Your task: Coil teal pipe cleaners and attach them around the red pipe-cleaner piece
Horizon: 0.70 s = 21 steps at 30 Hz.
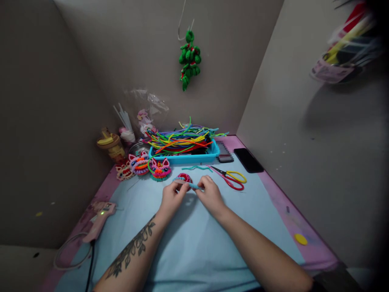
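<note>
Both hands are closed on a short light blue pipe cleaner (194, 186), stretched between them just above the cloth. My left hand (174, 198) pinches its left end with thumb and fingers. At the other end, my right hand (210, 195) grips with bent fingers. Just beyond the left fingers is a round red and pink pipe-cleaner piece (186, 177), partly hidden by the hand; whether a finger touches it I cannot tell. A teal pipe cleaner (197, 168) lies behind the hands. Scissors (232, 178) with red and yellow handles rest to the right.
A blue tray (185, 159) of colourful pipe cleaners stands at the back. Several pipe-cleaner animal heads (161, 170) sit left of centre. A pink glue gun (101, 221) with a cord lies at left. A black phone (248, 160) and yellow disc (300, 239) are at right.
</note>
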Each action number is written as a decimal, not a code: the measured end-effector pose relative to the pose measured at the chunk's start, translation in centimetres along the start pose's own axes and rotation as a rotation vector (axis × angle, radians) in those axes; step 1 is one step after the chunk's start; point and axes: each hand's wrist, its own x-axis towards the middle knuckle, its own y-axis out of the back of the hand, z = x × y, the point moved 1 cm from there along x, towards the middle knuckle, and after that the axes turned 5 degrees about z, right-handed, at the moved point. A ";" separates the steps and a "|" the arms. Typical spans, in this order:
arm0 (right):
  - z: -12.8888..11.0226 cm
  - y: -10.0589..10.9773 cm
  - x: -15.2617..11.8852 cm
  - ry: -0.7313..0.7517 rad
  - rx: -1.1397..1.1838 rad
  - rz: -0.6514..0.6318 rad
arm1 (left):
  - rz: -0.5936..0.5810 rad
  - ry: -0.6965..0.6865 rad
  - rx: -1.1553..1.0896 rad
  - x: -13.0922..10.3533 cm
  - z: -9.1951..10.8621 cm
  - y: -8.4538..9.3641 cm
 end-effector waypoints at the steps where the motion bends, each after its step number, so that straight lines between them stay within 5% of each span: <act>1: -0.2 0.0 0.0 0.008 0.027 -0.035 | 0.007 0.010 -0.006 0.0 0.1 0.1; 9: -0.2 0.3 0.1 -0.174 0.368 -0.425 | -0.077 0.023 -0.051 0.6 0.1 0.7; 21: 1.1 1.1 0.8 -0.397 0.456 -0.337 | -0.094 0.088 -0.023 1.1 -0.9 0.5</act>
